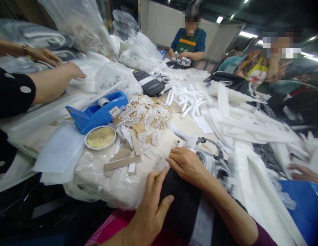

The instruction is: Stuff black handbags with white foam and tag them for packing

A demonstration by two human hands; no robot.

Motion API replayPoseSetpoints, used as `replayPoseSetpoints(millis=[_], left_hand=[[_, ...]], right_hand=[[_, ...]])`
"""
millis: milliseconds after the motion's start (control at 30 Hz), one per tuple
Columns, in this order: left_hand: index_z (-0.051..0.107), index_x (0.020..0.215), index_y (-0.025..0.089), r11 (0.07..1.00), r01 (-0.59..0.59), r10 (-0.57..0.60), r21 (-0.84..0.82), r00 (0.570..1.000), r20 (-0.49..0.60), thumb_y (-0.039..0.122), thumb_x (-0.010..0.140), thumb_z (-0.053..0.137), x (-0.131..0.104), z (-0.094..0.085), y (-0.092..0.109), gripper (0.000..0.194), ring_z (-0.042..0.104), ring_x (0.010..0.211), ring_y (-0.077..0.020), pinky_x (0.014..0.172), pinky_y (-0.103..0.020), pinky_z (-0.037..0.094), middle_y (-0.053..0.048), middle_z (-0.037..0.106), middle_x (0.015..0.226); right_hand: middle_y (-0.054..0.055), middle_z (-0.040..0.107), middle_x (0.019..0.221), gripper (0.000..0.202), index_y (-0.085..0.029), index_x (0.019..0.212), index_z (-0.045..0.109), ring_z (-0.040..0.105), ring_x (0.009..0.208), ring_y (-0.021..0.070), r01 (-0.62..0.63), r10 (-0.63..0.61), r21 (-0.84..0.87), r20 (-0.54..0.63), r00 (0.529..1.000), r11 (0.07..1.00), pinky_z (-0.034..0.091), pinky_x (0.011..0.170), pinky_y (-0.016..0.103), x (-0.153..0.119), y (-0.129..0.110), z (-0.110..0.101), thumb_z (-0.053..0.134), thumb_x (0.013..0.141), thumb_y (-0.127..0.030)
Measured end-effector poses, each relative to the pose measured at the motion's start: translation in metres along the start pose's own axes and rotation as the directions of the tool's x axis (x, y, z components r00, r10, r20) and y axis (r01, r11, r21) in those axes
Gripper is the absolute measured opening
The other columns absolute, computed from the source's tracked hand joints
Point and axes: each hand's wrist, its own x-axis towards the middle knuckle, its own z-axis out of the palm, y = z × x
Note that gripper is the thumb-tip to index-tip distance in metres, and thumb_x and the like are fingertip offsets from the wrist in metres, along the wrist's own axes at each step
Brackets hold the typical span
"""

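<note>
A black bag [181,200] stands tilted at the table's near edge, with a translucent plastic strip [203,218] along it. My left hand [155,201] grips its left edge, thumb on the black face and fingers along the side. Over the bag's top lies my right hand [186,163], fingers curled and pressed together at the upper left corner; what the fingertips pinch is hidden. Just beyond that hand are the plastic-wrapped handles [212,150] of the bag. To the left lie brown card strips [123,162] and a heap of stringed tags [148,118].
A blue tape dispenser [97,111] and a round tin of yellowish paste [101,137] stand left. White foam sheets [251,126] cover the right side, near a blue bin [302,205]. Co-workers' arms [53,82] reach in at left; another person [188,42] works across the table.
</note>
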Motion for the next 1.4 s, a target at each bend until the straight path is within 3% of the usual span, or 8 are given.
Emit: replayPoseSetpoints(millis=[133,267,500,733,900,1067,1267,1400], left_hand=[[0.040,0.136,0.024,0.994,-0.011,0.024,0.110,0.993,-0.116,0.025,0.087,0.053,-0.008,0.008,0.000,0.050,0.047,0.124,-0.0258,0.106,-0.045,0.041,-0.011,0.051,0.129],[0.029,0.142,0.025,0.977,-0.069,0.098,0.201,0.986,-0.138,0.022,0.082,0.059,-0.011,0.017,-0.001,0.067,0.041,0.132,-0.0286,0.108,-0.047,0.039,-0.012,0.045,0.140],[0.031,0.140,0.023,0.972,-0.060,0.102,0.229,0.979,-0.175,0.018,0.087,0.050,-0.009,0.027,-0.013,0.056,0.045,0.130,-0.0273,0.106,-0.046,0.042,-0.012,0.048,0.140],[0.032,0.137,0.025,0.988,-0.090,0.100,0.123,0.992,-0.080,0.014,0.084,0.054,-0.003,0.014,-0.007,0.059,0.044,0.129,-0.0261,0.106,-0.045,0.040,-0.011,0.047,0.136],[0.035,0.126,0.021,0.994,-0.023,0.016,-0.103,0.998,-0.060,0.017,0.067,0.075,0.036,0.001,0.009,0.072,0.042,0.128,-0.0293,0.109,-0.047,0.033,-0.012,0.046,0.133],[0.032,0.127,0.020,0.955,0.060,-0.037,-0.290,0.996,0.084,0.020,0.055,0.083,0.074,0.001,0.020,0.088,0.048,0.124,-0.0281,0.107,-0.041,0.036,-0.012,0.052,0.130],[0.056,0.112,0.014,0.983,0.107,-0.086,-0.146,0.986,0.142,0.026,0.066,0.071,0.079,0.005,0.021,0.050,0.054,0.117,-0.0302,0.103,-0.040,0.040,-0.012,0.063,0.118],[0.055,0.119,0.013,0.991,0.115,-0.104,-0.064,0.983,0.151,0.037,0.068,0.068,0.082,0.004,0.017,0.057,0.054,0.119,-0.0319,0.105,-0.043,0.039,-0.013,0.063,0.122]], right_hand=[[0.003,0.058,0.072,0.040,-0.018,0.066,0.053,0.049,0.077,0.0160,0.030,-0.030,-0.042,-0.016,0.999,0.999,0.031,0.075,0.032,0.000,-0.001,0.000,0.040,0.099,-0.036],[0.002,0.061,0.071,0.040,-0.018,0.068,0.054,0.048,0.077,0.0169,0.017,-0.017,-0.027,-0.009,1.000,1.000,0.030,0.075,0.033,0.001,-0.001,0.000,0.039,0.099,-0.038],[0.002,0.065,0.075,0.035,-0.018,0.078,0.060,0.049,0.078,0.0165,0.046,-0.047,0.076,0.018,0.999,0.996,0.029,0.078,0.033,0.003,-0.001,0.004,0.042,0.098,-0.039],[0.002,0.062,0.070,0.038,-0.017,0.070,0.054,0.048,0.075,0.0161,0.022,-0.023,0.011,0.057,0.998,1.000,0.029,0.079,0.033,0.005,-0.006,0.003,0.039,0.099,-0.036],[0.000,0.060,0.069,0.033,-0.018,0.070,0.051,0.047,0.070,0.0150,0.020,-0.020,0.003,0.027,0.999,1.000,0.030,0.079,0.032,0.003,-0.006,0.003,0.037,0.099,-0.027],[0.001,0.059,0.077,0.020,-0.018,0.081,0.051,0.048,0.071,0.0149,-0.026,0.029,0.047,-0.064,0.998,0.999,0.034,0.078,0.030,0.000,-0.004,0.004,0.038,0.096,-0.019],[0.005,0.056,0.088,0.008,-0.017,0.089,0.049,0.045,0.076,0.0186,-0.038,0.028,-0.049,-0.181,0.983,0.998,0.037,0.076,0.033,0.003,-0.004,0.008,0.042,0.091,-0.015],[0.006,0.056,0.092,0.012,-0.017,0.095,0.052,0.049,0.085,0.0186,0.029,-0.013,0.040,-0.371,0.928,0.999,0.042,0.079,0.031,0.006,0.003,-0.009,0.044,0.089,-0.012]])
